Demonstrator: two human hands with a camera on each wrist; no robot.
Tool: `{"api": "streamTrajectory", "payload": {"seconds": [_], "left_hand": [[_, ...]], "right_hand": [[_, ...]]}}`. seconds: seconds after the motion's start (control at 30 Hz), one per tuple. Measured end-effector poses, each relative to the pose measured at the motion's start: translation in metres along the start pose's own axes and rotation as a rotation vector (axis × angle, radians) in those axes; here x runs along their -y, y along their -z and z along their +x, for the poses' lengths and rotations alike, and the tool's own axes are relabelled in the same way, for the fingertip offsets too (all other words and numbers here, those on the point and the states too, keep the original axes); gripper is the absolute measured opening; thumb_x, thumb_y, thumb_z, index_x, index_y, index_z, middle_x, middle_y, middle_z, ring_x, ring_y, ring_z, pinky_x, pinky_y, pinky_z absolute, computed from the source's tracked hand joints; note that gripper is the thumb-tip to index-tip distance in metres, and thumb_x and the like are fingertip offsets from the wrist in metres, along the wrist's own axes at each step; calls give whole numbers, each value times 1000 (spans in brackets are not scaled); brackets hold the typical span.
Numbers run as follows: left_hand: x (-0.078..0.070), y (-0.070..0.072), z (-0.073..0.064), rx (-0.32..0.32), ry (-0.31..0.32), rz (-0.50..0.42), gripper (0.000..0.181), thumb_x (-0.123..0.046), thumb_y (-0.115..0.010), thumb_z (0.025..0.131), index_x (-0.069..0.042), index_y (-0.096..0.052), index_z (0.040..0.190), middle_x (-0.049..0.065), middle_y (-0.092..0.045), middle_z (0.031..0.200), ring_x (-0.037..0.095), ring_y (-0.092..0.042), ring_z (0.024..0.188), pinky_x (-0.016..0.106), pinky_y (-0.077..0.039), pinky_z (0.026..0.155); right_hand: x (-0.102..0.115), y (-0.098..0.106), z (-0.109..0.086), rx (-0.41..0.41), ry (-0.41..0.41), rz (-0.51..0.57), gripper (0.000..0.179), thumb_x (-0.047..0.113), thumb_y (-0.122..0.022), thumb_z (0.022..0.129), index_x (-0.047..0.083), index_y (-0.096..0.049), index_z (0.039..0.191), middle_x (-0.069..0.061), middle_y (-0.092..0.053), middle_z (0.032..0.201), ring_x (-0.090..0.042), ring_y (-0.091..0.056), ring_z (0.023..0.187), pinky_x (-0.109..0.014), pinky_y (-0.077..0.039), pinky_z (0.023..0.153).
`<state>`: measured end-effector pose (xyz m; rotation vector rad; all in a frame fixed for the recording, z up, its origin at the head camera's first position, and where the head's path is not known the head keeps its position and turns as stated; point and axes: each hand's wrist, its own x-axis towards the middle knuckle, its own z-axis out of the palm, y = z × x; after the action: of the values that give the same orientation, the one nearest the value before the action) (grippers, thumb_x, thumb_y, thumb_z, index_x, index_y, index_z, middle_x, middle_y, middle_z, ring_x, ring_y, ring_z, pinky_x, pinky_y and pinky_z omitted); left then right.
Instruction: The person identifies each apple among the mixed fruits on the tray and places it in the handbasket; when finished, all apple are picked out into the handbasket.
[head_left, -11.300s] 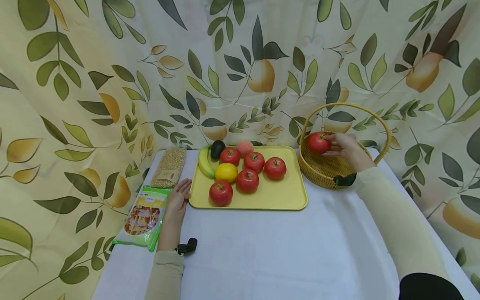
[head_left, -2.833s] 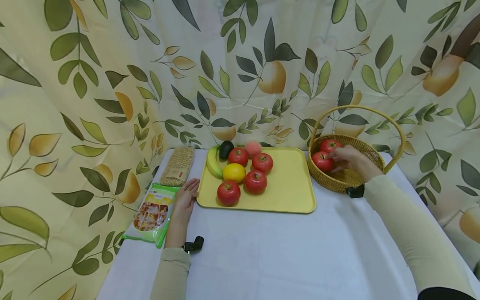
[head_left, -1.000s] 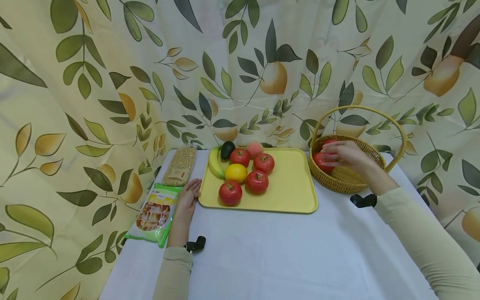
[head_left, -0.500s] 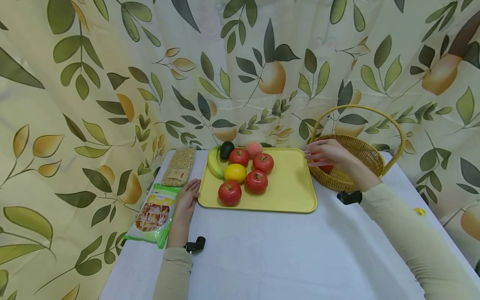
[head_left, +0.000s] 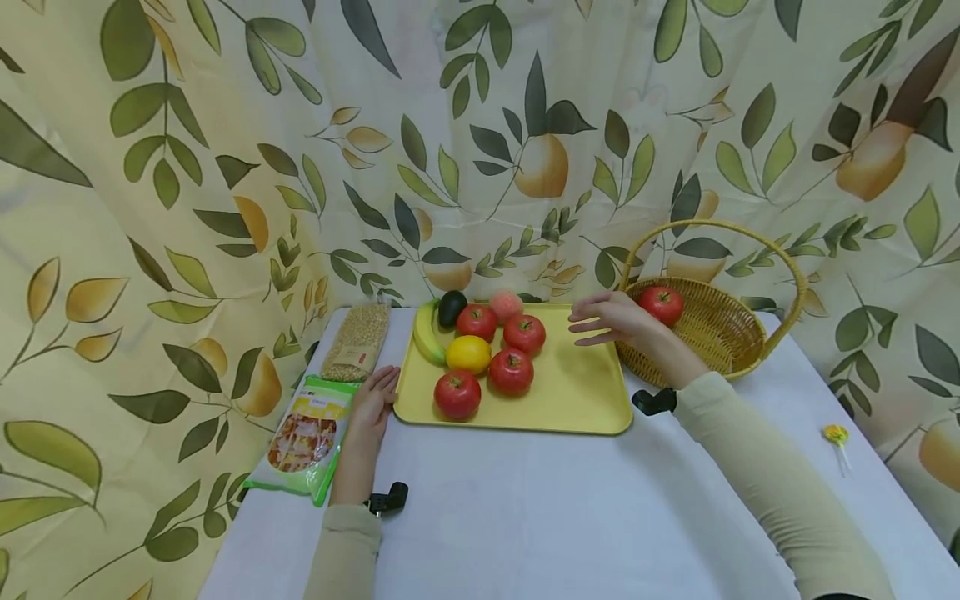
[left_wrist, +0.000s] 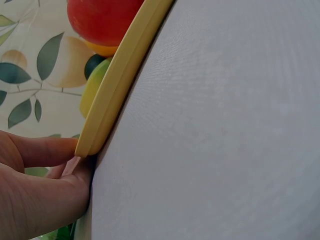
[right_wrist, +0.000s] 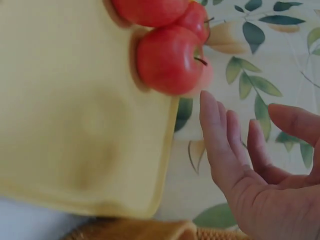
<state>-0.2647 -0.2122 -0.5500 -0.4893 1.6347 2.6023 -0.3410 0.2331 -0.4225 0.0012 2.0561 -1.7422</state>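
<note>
My right hand [head_left: 611, 318] is over the right part of the yellow tray [head_left: 577, 408], between the apples and the basket, with its fingers spread and holding nothing. In the right wrist view, a red apple [right_wrist: 170, 60] lies beyond its fingertips. My left hand [head_left: 372, 400] touches the tray's left rim with straight fingers. The left wrist view shows its fingertips against the tray edge [left_wrist: 115, 95]. Several red apples [head_left: 512, 372], a lemon [head_left: 468, 355], a banana [head_left: 427, 333], an avocado [head_left: 452, 308] and a peach [head_left: 506, 305] sit on the tray. The wicker basket [head_left: 720, 325] holds a red apple [head_left: 662, 306]; my right hand and forearm hide part of it.
Left of the tray lie a bag of grains [head_left: 357, 342] and a green-and-white food packet [head_left: 306, 437]. A yellow lollipop [head_left: 836, 435] lies near the right table edge. The basket's tall handle [head_left: 780, 250] arches over it. A patterned curtain [head_left: 480, 167] hangs behind.
Earlier, my right hand put apples into the basket, one from the tray's right side. It has since let go and moved left over the tray. The lollipop has come into view; my left hand stays put.
</note>
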Motion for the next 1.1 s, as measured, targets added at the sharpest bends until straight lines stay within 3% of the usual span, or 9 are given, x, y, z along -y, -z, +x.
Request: {"api": "streamTrajectory", "payload": {"seconds": [0.1,0.27,0.47,0.77,0.93,1.1], "left_hand": [[2,1,-2,0,-2,-4,76,32,-32,83,10,-34,156,29,-38,161,34,-36,152,37,-38,118],[2,0,-1,10,-5,-12,76,32,-33,83,11,-34,156,29,-37,161,34,-35,152,39,-35,121],[3,3,-1,-2,0,-10,76,32,-32,83,11,-34,156,29,-37,161,34,-35,152,38,-35,120],[0,1,2,27,-16,3,76,32,-31,83,11,-32,156,30,-36,161,34,-35,152,33,-41,112],[-1,3,2,17,-8,-2,77,32,-30,83,11,-32,157,30,-36,162,34,-34,153,36,-39,115],[0,2,1,22,0,-16,76,32,-30,84,11,-31,157,29,-35,162,34,-33,153,39,-34,120]], "right_hand": [[-7,-9,9,25,-15,10,43,16,-56,107,-9,-49,142,-20,-62,131,-45,-57,132,-59,-51,103],[-16,-22,25,32,-46,61,51,15,-51,109,-12,-38,149,-30,-43,151,-50,-43,143,-61,-45,109],[-28,-36,38,-3,-76,73,54,12,-49,108,-10,-34,155,-29,-34,162,-48,-41,145,-60,-44,111],[-37,-51,56,-98,-49,152,53,18,-57,105,-6,-42,151,-28,-46,150,-46,-50,136,-62,-44,110],[-39,-63,63,-111,-49,162,59,18,-63,103,-5,-38,150,-21,-49,141,-42,-55,128,-61,-47,108],[-43,-70,67,-121,-50,212,58,19,-62,104,-4,-37,151,-21,-47,146,-42,-54,130,-61,-47,108]]}}
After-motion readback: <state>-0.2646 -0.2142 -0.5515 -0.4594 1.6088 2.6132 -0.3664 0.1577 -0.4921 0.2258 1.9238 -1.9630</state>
